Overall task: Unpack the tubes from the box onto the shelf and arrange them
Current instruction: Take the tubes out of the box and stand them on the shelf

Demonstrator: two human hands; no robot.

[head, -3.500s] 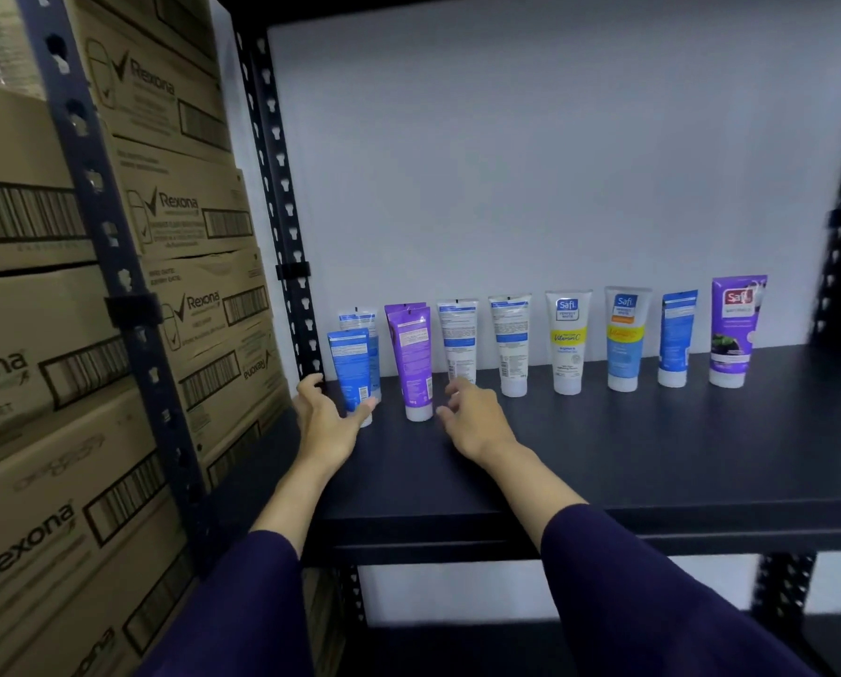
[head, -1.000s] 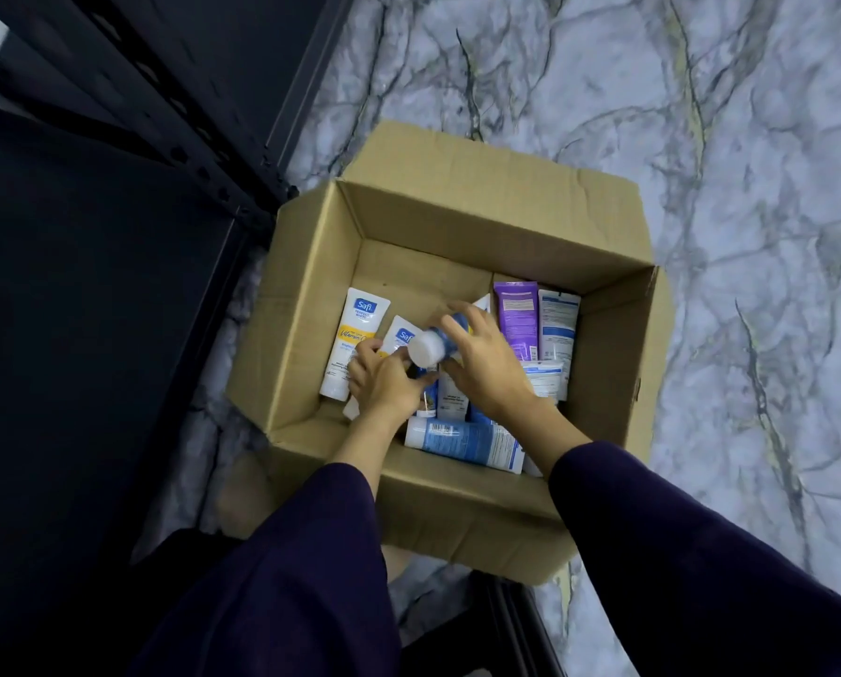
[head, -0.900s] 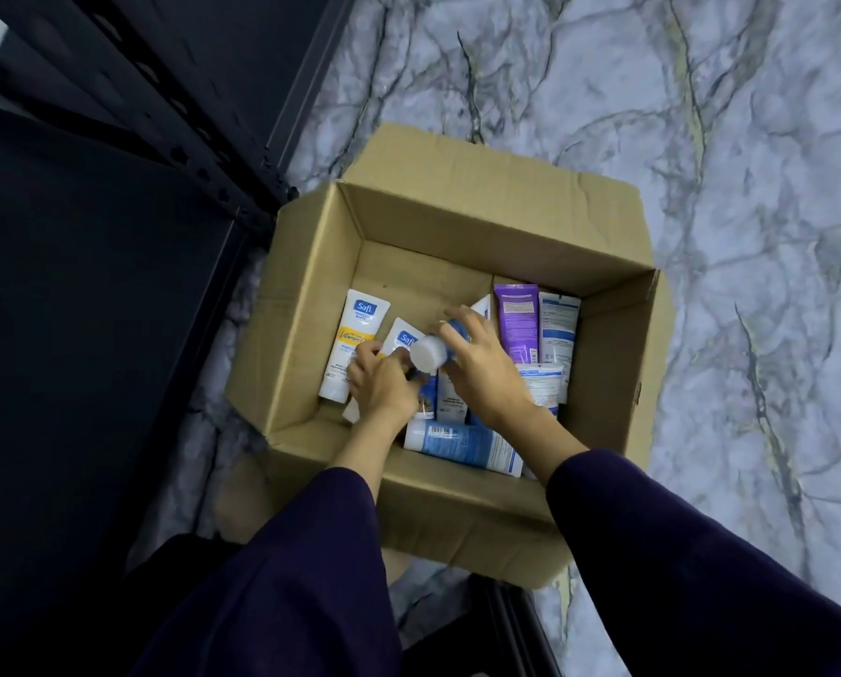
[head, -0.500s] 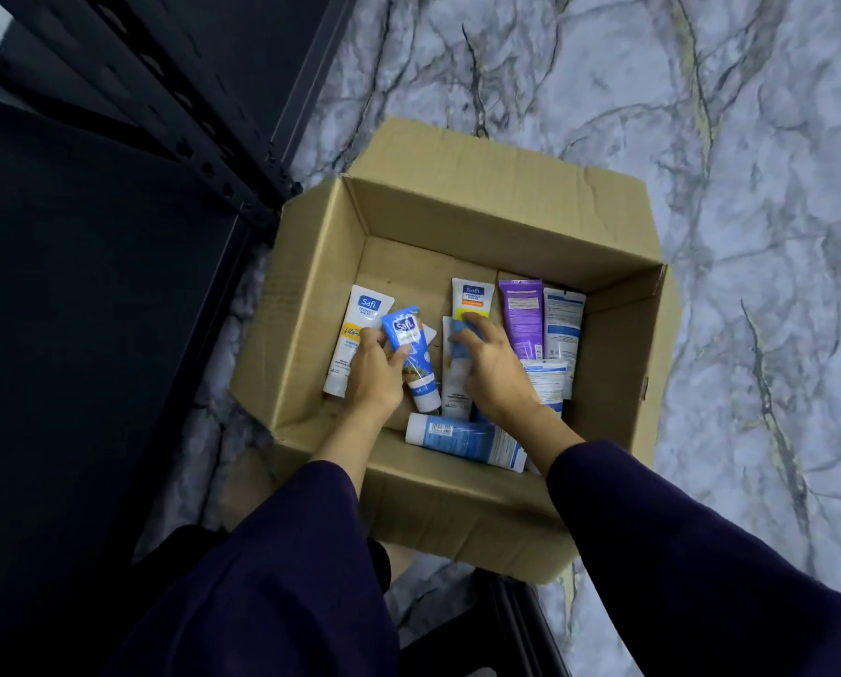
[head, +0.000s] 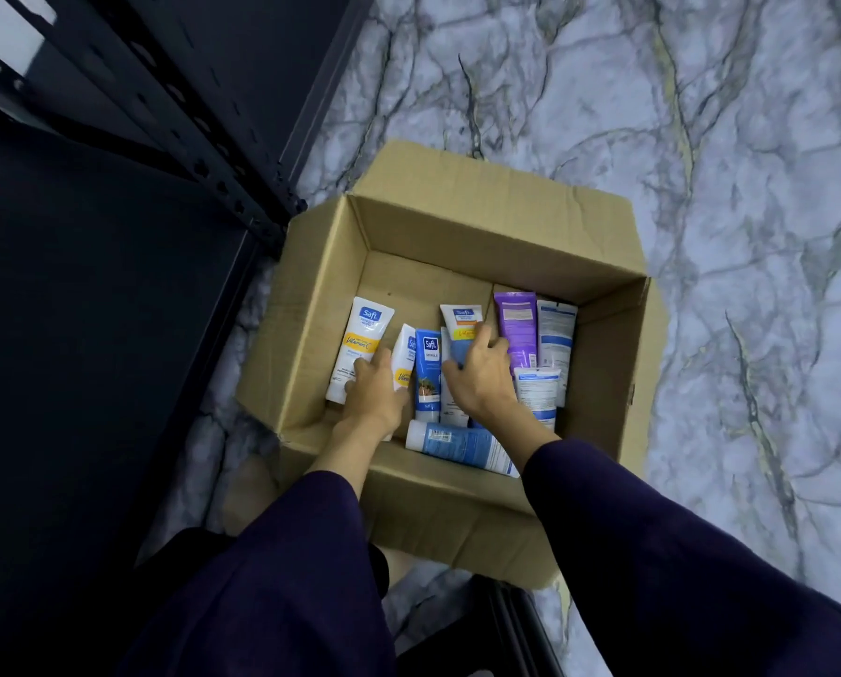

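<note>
Head view: open cardboard box point(head: 462, 222) on the marble floor point(head: 701, 139) beside the dark shelf point(head: 91, 285). Both hands are inside. Left hand point(head: 377, 390) grips a white-and-yellow tube point(head: 402, 359). Right hand point(head: 479, 378) curls round a blue-bodied tube point(head: 461, 329). Other tubes lie loose in the box.

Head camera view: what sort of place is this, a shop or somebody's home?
Probably a stockroom or a shop's back room, though that is a guess. A dark metal shelving rack with punched uprights stands on a marble-patterned floor, and an open cardboard box holds many Safi skincare tubes.
</note>
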